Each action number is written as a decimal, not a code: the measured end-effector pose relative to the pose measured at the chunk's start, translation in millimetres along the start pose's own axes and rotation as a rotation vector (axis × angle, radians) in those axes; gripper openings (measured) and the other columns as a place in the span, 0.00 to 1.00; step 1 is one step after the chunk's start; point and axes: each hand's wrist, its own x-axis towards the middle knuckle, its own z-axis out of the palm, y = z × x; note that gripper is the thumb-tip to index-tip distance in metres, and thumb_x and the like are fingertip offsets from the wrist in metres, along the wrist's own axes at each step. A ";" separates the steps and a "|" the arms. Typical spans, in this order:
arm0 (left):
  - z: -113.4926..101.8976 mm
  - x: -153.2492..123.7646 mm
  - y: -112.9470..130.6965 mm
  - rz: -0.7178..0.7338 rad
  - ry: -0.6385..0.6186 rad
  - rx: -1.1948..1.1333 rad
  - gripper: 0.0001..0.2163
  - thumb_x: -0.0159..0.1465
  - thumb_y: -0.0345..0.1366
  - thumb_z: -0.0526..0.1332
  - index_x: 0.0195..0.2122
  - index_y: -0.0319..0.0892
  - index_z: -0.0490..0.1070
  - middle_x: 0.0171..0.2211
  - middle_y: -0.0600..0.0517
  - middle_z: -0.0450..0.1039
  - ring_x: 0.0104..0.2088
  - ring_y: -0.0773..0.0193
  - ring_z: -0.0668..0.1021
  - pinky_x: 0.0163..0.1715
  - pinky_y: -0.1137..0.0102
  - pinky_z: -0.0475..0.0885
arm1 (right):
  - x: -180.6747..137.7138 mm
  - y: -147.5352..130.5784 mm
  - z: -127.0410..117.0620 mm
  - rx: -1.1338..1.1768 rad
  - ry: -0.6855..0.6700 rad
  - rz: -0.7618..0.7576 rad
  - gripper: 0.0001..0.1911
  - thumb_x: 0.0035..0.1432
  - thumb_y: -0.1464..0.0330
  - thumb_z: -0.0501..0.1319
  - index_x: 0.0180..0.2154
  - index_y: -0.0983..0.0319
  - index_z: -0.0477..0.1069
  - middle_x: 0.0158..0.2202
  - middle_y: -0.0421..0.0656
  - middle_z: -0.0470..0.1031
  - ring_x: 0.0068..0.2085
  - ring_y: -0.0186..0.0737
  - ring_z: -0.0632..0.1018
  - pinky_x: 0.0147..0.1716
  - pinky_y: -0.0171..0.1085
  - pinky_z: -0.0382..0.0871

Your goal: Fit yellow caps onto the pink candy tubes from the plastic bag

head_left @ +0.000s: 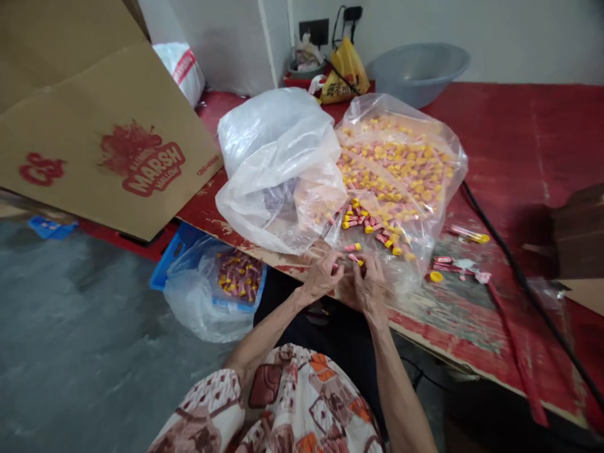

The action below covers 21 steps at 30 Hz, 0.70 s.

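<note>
At the table's front edge, my right hand [370, 283] pinches a small pink tube with a yellow cap [355, 258]. My left hand [323, 275] is closed beside it, fingertips together; what they hold, if anything, is too small to make out. Just beyond my fingers lies another capped tube [352, 247]. Several loose tubes [361, 217] spill from the mouth of a clear plastic bag [453, 148] full of the same pink and yellow pieces. Left of it stands a crumpled translucent bag [278, 138], its contents mostly hidden.
Below the edge, a blue crate [160, 270] holds a bag of capped tubes [238, 277]. A cardboard box [94, 126] leans at the left. A grey basin [419, 69] stands behind; a black cable [514, 264] and a yellow-capped clear tube [469, 234] lie at right.
</note>
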 end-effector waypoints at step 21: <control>-125.2 -131.3 -65.4 -0.417 0.466 0.362 0.04 0.70 0.34 0.58 0.42 0.45 0.73 0.42 0.45 0.73 0.46 0.54 0.78 0.52 0.57 0.77 | -6.1 -22.8 3.4 -0.034 -0.081 -0.034 0.22 0.75 0.51 0.52 0.45 0.59 0.77 0.44 0.51 0.80 0.43 0.49 0.77 0.47 0.48 0.73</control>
